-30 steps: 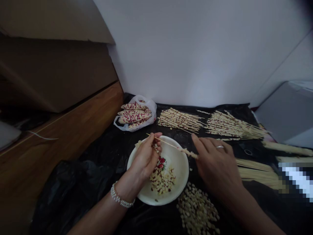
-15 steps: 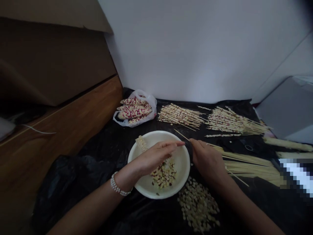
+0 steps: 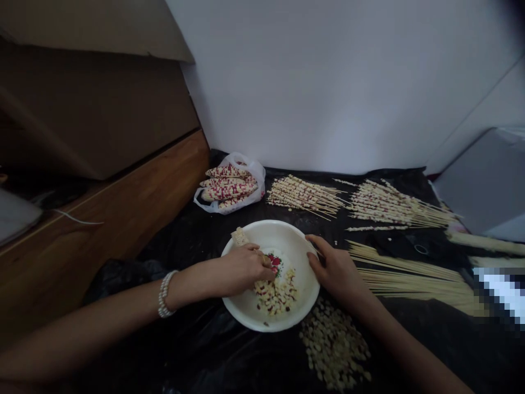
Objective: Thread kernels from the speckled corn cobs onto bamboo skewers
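Note:
My left hand (image 3: 256,268), with a beaded bracelet at the wrist, reaches into a white bowl (image 3: 308,295). Its fingers are curled down among loose corn kernels (image 3: 276,295); the fingertips are partly hidden, so what they pinch does not show. A piece of corn cob (image 3: 239,236) leans at the bowl's back left rim. At the right rim is my right hand (image 3: 330,262), its thumb and fingers closed on a thin bamboo skewer (image 3: 314,248), of which only a short bit shows. Red and green print is visible on the bowl's bottom.
Behind the bowl lie a plastic bag of corn cobs (image 3: 229,189) and two piles of kernel-threaded skewers (image 3: 303,196). Bare skewers (image 3: 410,279) are at right. Loose kernels (image 3: 334,345) lie on the black plastic sheet (image 3: 184,345) in front. A wooden panel (image 3: 164,180) borders the left.
My left hand has dropped from above the bowl into the kernels, its fingers curling. My right hand has turned and moved slightly left to the rim; the skewer's pointed end no longer shows.

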Demonstrator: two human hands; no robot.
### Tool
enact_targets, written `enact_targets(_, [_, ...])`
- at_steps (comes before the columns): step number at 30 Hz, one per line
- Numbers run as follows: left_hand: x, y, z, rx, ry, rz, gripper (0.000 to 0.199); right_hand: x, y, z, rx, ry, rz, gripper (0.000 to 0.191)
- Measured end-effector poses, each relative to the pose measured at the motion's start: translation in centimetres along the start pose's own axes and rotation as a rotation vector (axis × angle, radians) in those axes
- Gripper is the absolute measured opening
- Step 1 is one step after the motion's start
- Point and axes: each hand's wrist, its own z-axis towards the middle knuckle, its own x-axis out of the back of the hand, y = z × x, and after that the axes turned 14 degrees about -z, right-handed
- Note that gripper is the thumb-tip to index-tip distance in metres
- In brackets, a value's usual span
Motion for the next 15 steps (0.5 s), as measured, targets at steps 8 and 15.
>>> enact_targets(8, [2.0,-3.0,2.0,-0.076,0.01,0.56,0.033,-0.7,0.1,0.7,-0.073,0.041,0.043,0.039])
enact_targets(15, [0.0,0.1,2.3,-0.059,0.052,0.314,0.035,-0.9,0.1,1.4,-0.108,0.06,0.039,0.036])
